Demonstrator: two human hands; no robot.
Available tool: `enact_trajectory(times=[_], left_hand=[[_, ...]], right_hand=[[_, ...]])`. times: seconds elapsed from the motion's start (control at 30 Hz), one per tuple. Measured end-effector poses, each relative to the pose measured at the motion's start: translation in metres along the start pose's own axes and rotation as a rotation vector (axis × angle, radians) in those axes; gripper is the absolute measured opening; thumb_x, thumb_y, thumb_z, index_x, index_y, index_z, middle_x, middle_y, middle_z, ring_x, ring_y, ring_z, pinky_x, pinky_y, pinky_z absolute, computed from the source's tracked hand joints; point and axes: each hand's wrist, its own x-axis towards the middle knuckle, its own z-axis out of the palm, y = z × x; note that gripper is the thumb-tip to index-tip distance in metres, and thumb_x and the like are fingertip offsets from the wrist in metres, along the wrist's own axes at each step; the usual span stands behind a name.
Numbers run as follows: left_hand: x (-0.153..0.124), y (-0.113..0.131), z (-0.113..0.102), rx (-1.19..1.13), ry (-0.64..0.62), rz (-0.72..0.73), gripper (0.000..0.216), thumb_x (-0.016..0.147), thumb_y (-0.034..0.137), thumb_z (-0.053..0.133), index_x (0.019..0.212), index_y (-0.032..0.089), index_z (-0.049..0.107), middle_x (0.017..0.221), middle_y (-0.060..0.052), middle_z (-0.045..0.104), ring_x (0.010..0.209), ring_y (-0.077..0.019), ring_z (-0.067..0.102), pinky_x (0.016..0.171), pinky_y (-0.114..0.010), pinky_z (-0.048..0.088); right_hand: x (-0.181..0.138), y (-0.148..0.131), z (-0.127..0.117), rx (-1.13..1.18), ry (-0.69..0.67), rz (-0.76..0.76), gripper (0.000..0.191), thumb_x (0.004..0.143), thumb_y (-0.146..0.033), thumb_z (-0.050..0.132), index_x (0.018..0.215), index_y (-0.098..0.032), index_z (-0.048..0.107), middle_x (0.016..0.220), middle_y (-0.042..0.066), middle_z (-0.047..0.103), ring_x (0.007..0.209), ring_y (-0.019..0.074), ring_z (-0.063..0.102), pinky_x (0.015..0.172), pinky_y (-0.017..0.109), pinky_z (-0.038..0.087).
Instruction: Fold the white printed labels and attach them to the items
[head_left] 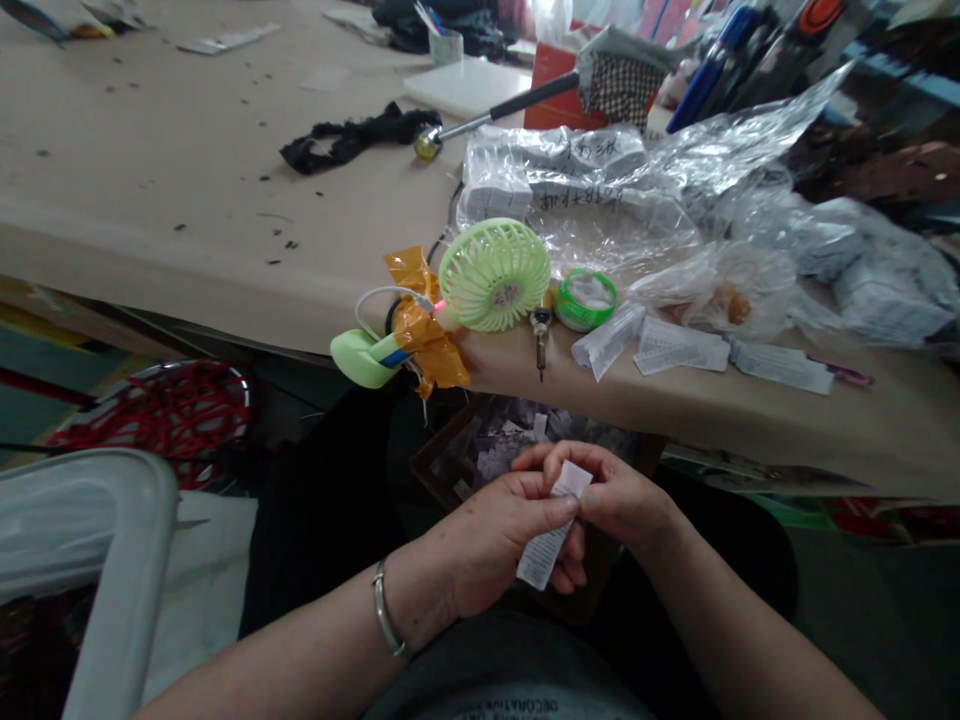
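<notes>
Both my hands meet over my lap, below the table edge. My left hand (495, 540) and my right hand (615, 500) pinch the same small white printed label (551, 535), folded between thumbs and fingers. A metal bracelet (386, 610) sits on my left wrist. Just beyond my hands is a brown box (435, 470) filled with several similar label strips.
A tan table (225, 230) carries a green mini fan (491, 275) taped at its edge, a green tape roll (586, 298), label bundles (679, 345), clear plastic bags (600, 185), black cloth (352, 135) and a roller tool (487, 110). A white plastic bin (112, 560) stands at left.
</notes>
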Motion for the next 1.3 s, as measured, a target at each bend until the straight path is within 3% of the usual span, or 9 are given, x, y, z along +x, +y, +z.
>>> enact_trajectory(times=[0.17,0.27,0.33,0.43,0.53,0.63,1.0,1.3], left_hand=[[0.001,-0.001,0.001,0.018,0.035,-0.017,0.024,0.078,0.036,0.062,0.075,0.013,0.059,0.058,-0.001,0.059,0.046,-0.0100,0.055,0.049,-0.022,0.044],[0.002,0.000,0.000,0.037,0.064,0.013,0.026,0.081,0.037,0.060,0.069,0.013,0.058,0.057,-0.001,0.057,0.047,-0.0093,0.054,0.049,-0.022,0.043],[0.001,0.002,0.000,0.040,0.107,0.055,0.026,0.082,0.036,0.059,0.070,0.013,0.058,0.057,0.000,0.056,0.048,-0.0090,0.053,0.050,-0.021,0.042],[0.001,0.005,0.000,0.043,0.150,0.091,0.024,0.082,0.034,0.058,0.071,0.013,0.059,0.059,0.000,0.056,0.050,-0.0091,0.054,0.050,-0.021,0.042],[0.000,0.007,0.001,0.044,0.162,0.092,0.022,0.080,0.033,0.059,0.070,0.013,0.059,0.058,0.000,0.056,0.050,-0.0093,0.054,0.050,-0.021,0.042],[0.001,0.007,0.001,0.027,0.185,0.078,0.020,0.077,0.033,0.062,0.073,0.013,0.060,0.059,0.000,0.056,0.051,-0.0095,0.054,0.051,-0.021,0.042],[0.002,0.008,-0.001,-0.025,0.220,0.064,0.018,0.074,0.031,0.065,0.075,0.013,0.061,0.057,0.001,0.057,0.050,-0.0094,0.055,0.052,-0.021,0.043],[0.004,0.010,-0.006,-0.028,0.221,0.077,0.018,0.075,0.030,0.064,0.075,0.012,0.062,0.057,0.000,0.057,0.050,-0.0094,0.054,0.050,-0.021,0.041]], right_hand=[[-0.002,-0.002,0.005,-0.006,0.044,-0.003,0.029,0.064,-0.035,0.079,0.083,-0.019,0.065,0.115,0.008,0.063,0.101,0.0219,0.062,0.087,0.035,0.049],[-0.004,-0.003,0.006,-0.137,0.104,-0.031,0.039,0.068,-0.038,0.075,0.103,-0.023,0.064,0.114,0.006,0.063,0.093,0.0193,0.065,0.079,0.032,0.052],[-0.007,-0.005,0.008,-0.346,0.216,-0.124,0.044,0.073,-0.036,0.071,0.115,-0.026,0.060,0.114,0.005,0.064,0.092,0.0182,0.064,0.080,0.031,0.052],[-0.011,-0.009,0.012,-0.784,0.379,-0.322,0.037,0.081,-0.030,0.064,0.118,-0.026,0.059,0.118,0.006,0.062,0.106,0.0208,0.059,0.094,0.035,0.046],[-0.013,-0.014,0.018,-1.125,0.406,-0.450,0.034,0.086,-0.028,0.057,0.120,-0.023,0.058,0.118,0.009,0.060,0.111,0.0232,0.056,0.097,0.038,0.044],[-0.011,-0.016,0.022,-1.282,0.387,-0.495,0.031,0.088,-0.027,0.053,0.119,-0.022,0.058,0.115,0.009,0.061,0.108,0.0229,0.057,0.094,0.038,0.047],[-0.005,-0.010,0.022,-1.343,0.366,-0.500,0.032,0.091,-0.026,0.048,0.122,-0.021,0.055,0.112,0.009,0.064,0.106,0.0225,0.059,0.091,0.037,0.049],[-0.002,-0.006,0.021,-1.213,0.401,-0.452,0.038,0.088,-0.026,0.054,0.126,-0.025,0.051,0.114,0.008,0.063,0.106,0.0220,0.059,0.093,0.037,0.046]])
